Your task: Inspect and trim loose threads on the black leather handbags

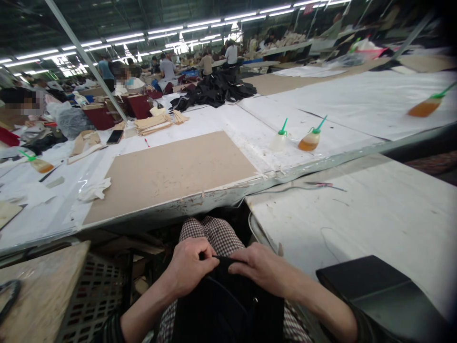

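A black fabric piece [214, 309], perhaps a bag panel, lies across my lap over checkered trousers [214, 233]. My left hand [193, 262] pinches its upper edge between thumb and curled fingers. Close by on the right, my right hand [259, 267] grips the same edge, thumb below and fingers on top. A small shiny metal dot shows on the black piece below my right hand. Its lower part runs out of view at the bottom.
Ahead, a white-covered table carries a brown board [178, 166], glue bottles [310, 139] and a phone [114, 136]. To the right, a side table [357, 209] bears scissors-like pink-handled tool [323, 184] and a black folded piece [367, 281]. A plastic crate [94, 290] stands lower left. People work farther back.
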Available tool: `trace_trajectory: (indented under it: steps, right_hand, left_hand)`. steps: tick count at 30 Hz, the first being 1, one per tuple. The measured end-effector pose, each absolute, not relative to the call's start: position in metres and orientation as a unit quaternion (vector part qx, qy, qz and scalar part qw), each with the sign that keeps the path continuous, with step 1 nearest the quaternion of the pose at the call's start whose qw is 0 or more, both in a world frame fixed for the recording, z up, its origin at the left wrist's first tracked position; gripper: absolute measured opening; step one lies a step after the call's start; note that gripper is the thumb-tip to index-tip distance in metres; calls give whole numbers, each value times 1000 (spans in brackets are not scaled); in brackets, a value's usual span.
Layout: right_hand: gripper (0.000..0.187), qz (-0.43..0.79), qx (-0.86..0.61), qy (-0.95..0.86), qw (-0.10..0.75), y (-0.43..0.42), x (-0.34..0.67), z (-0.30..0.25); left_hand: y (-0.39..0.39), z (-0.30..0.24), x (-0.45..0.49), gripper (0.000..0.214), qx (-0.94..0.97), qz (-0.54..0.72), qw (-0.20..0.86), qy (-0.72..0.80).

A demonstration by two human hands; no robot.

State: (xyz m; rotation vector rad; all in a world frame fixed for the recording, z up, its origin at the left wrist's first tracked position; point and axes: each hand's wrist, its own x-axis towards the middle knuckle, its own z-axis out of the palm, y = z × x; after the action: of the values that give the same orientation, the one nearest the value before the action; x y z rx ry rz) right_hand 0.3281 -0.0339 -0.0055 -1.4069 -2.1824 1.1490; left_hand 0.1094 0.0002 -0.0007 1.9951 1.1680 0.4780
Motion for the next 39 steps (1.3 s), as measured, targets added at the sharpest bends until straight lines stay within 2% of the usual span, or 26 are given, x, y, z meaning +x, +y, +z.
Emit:
trace_trajectory:
  steps: [2,5,17,26,34,39]
  right_hand:
    - [19,375,-459,-797,119,-20,316,-4]
    - [14,402,-421,-808,94,-3,301,-7]
    - [21,456,-399,-786,123,-7,315,12]
    - [25,518,-397,-744,142,-13,322,3]
    - [25,503,-392,-752,164,-14,328,2]
    - [23,471,-392,-777,146,-11,327,0]
  left_hand:
    - [1,-2,109,23,789,185,367,456]
    - [4,-6,105,21,790,184,357,464]
    - [6,2,85,17,741,221,440,457]
    - [1,0,88,17,753,227,407,465]
    - [0,-3,93,19,774,254,410,410]
    - [1,-4,94,18,772,252,421,404]
